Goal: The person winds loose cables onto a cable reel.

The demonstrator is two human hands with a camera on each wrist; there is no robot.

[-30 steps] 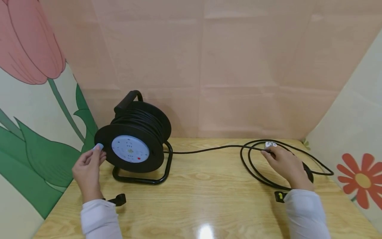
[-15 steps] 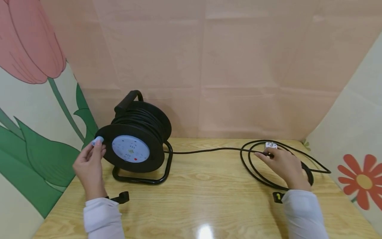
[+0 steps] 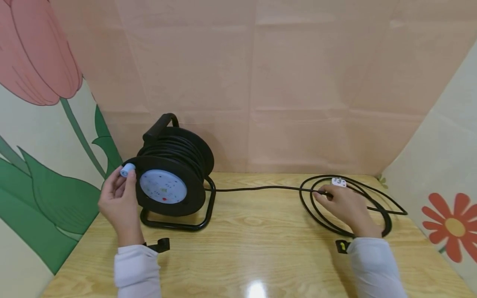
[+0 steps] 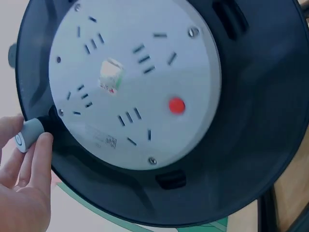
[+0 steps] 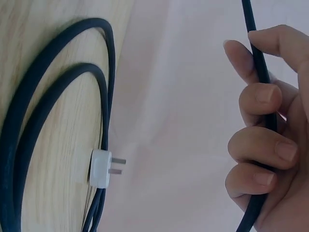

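A black cable reel [image 3: 199, 159] with a pale blue socket disc [image 3: 163, 186] stands on its tube frame at the left of the table. My left hand [image 3: 121, 205] pinches the light blue crank knob [image 3: 128, 169] at the reel's left rim; in the left wrist view thumb and fingers hold the knob [image 4: 31, 134]. From the reel a black cable [image 3: 257, 188] runs right to my right hand [image 3: 348, 209]. The right wrist view has its fingers curled round the cable [image 5: 260, 67]. The white plug [image 5: 100, 169] lies beside cable loops.
Loose cable loops [image 3: 307, 209] lie at the right of the wooden table [image 3: 246, 256], around and behind my right hand. A pink backdrop [image 3: 249, 82] rises behind the table, with flower-printed panels [image 3: 451, 165] at both sides.
The knob has moved up and right along the reel's rim with my left hand, and the disc has turned. My right hand has shifted left, still holding the cable.
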